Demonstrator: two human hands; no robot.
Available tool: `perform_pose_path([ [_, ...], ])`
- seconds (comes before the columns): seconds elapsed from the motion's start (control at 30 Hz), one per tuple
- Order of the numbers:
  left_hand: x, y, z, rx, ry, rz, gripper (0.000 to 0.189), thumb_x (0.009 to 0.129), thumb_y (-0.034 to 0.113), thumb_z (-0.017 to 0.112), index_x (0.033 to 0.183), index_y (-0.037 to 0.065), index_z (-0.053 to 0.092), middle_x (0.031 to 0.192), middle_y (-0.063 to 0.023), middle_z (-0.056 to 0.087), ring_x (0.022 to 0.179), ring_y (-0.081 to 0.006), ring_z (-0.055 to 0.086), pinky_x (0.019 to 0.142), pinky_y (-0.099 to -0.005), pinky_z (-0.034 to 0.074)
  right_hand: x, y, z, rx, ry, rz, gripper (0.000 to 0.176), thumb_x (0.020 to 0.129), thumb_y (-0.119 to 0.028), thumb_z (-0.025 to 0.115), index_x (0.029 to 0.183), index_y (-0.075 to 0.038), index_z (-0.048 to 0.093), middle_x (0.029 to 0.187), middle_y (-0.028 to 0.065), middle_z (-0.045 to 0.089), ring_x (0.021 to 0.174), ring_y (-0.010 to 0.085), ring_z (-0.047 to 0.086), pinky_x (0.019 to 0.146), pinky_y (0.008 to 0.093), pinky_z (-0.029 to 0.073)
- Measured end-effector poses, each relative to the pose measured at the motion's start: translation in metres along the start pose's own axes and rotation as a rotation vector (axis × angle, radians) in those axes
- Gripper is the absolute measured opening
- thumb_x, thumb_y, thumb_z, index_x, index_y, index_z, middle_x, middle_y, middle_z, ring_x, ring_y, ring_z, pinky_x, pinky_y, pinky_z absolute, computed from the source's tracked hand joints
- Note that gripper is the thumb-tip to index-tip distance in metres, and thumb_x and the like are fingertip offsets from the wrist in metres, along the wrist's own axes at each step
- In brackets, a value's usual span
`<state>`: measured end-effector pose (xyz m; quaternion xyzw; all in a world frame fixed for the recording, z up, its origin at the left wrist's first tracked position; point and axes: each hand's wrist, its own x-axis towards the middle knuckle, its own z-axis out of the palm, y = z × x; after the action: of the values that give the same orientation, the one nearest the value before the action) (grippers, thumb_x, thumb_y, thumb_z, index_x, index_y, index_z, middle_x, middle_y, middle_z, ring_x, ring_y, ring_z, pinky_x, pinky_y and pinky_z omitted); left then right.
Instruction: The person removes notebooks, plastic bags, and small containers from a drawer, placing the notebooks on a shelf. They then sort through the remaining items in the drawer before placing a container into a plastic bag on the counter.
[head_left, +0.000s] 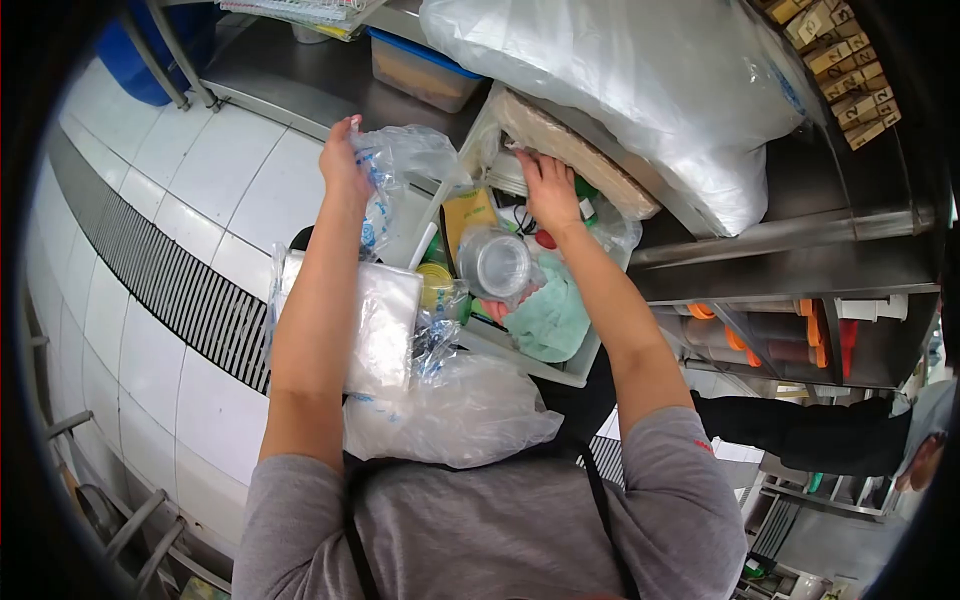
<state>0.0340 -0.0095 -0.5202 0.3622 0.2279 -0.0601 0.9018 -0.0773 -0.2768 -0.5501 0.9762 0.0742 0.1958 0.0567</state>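
My left hand (345,158) is raised to the left of an open white bin (572,380), its fingers closed on a clear plastic bag (405,155) with blue print. Inside the bin, my right hand (550,190) lies with fingers stretched over the edge of a pale stacked item (507,172) that I cannot identify. Below that hand are a round clear plastic container (497,262) and a mint-green cloth (548,310). A yellow-brown packet (468,215) and a yellow-lidded jar (435,284) sit to their left. A packet of clear bags (385,325) rests under my left forearm.
Another bulky clear bag (455,415) lies against my body. A large filled plastic sack (640,90) and a wrapped brown slab (575,150) crowd the bin's far right. A blue-lidded tub (420,72) stands on the metal shelf. A person's dark sleeve (800,430) shows at right.
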Motion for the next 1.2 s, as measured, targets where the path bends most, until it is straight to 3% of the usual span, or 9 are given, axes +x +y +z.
perform_pose_path([
  [0.1,0.001,0.003,-0.001,-0.029,-0.086,0.019,0.022,0.077,0.015,0.053,0.095,0.005,0.061,0.073,-0.0009,0.052,0.066,-0.0123,0.049,0.060,-0.0247,0.041,-0.013,-0.002,-0.012,0.028,0.046,-0.018,0.060,0.061,0.001,0.055,0.118,-0.012,0.044,0.107,0.0126,0.044,0.101,0.0316,0.042,0.084,0.0420,0.035],
  [0.2,-0.002,0.008,0.003,0.005,-0.690,-0.061,0.024,0.077,0.015,0.054,0.097,0.004,0.060,0.081,-0.0001,0.055,0.069,-0.0105,0.050,0.064,-0.0228,0.043,-0.035,-0.007,-0.048,0.029,0.118,-0.068,0.059,0.059,0.001,0.057,0.116,-0.010,0.046,0.105,0.0114,0.045,0.098,0.0298,0.042,0.083,0.0406,0.034],
  [0.37,-0.079,0.018,0.046,1.288,-1.264,0.026,0.028,0.076,0.028,0.059,0.086,0.002,0.064,0.068,-0.0044,0.060,0.060,-0.0099,0.054,0.054,-0.0254,0.042,-0.065,-0.017,-0.107,0.196,0.345,0.076,0.067,0.047,0.004,0.061,0.112,-0.010,0.050,0.104,0.0117,0.044,0.096,0.0304,0.043,0.079,0.0398,0.036],
  [0.73,-0.142,-0.033,0.063,1.373,-0.879,0.475,0.026,0.080,0.022,0.056,0.077,-0.003,0.059,0.057,-0.0063,0.056,0.051,-0.0116,0.050,0.047,-0.0293,0.038,-0.084,-0.039,-0.131,0.187,0.578,0.169,0.061,0.052,0.012,0.050,0.111,-0.003,0.049,0.104,0.0141,0.042,0.097,0.0300,0.043,0.084,0.0370,0.036],
  [0.8,-0.139,-0.039,0.063,1.266,-0.813,0.455,0.024,0.081,0.021,0.055,0.075,-0.002,0.059,0.059,-0.0064,0.057,0.052,-0.0117,0.051,0.048,-0.0289,0.039,-0.080,-0.041,-0.139,0.545,0.623,0.549,0.061,0.054,0.011,0.041,0.114,-0.002,0.048,0.107,0.0155,0.041,0.101,0.0297,0.042,0.091,0.0361,0.033],
  [0.87,-0.140,-0.045,0.066,0.581,-0.644,-0.278,0.016,0.081,0.017,0.053,0.076,0.002,0.059,0.065,-0.0043,0.058,0.055,-0.0117,0.053,0.050,-0.0275,0.041,-0.081,-0.037,-0.135,0.743,0.638,0.597,0.059,0.060,0.009,0.037,0.118,-0.001,0.044,0.113,0.0149,0.041,0.107,0.0265,0.040,0.096,0.0342,0.029],
  [0.97,-0.154,-0.051,0.071,0.383,-0.538,-0.394,0.016,0.080,0.018,0.055,0.084,0.004,0.059,0.075,-0.0032,0.060,0.061,-0.0137,0.055,0.056,-0.0274,0.045,-0.080,-0.039,-0.127,1.728,0.700,0.940,0.050,0.074,0.007,0.039,0.123,-0.001,0.037,0.114,0.0115,0.048,0.103,0.0217,0.048,0.089,0.0310,0.037],
  [1.07,-0.165,-0.047,0.077,0.368,-0.521,-0.425,0.015,0.080,0.021,0.055,0.081,0.006,0.056,0.068,-0.0013,0.055,0.056,-0.0115,0.051,0.052,-0.0240,0.042,-0.085,-0.044,-0.135,2.047,0.630,1.294,0.048,0.078,0.001,0.046,0.125,-0.003,0.036,0.115,0.0109,0.047,0.102,0.0182,0.049,0.090,0.0300,0.037],
  [1.2,-0.146,-0.043,0.074,0.328,-0.534,-0.475,0.013,0.077,0.020,0.058,0.075,0.010,0.052,0.062,0.0018,0.049,0.053,-0.0095,0.046,0.050,-0.0227,0.039,-0.093,-0.036,-0.141,2.077,0.389,1.076,0.049,0.079,-0.003,0.048,0.126,-0.006,0.035,0.118,0.0097,0.045,0.107,0.0188,0.046,0.090,0.0307,0.037],
])
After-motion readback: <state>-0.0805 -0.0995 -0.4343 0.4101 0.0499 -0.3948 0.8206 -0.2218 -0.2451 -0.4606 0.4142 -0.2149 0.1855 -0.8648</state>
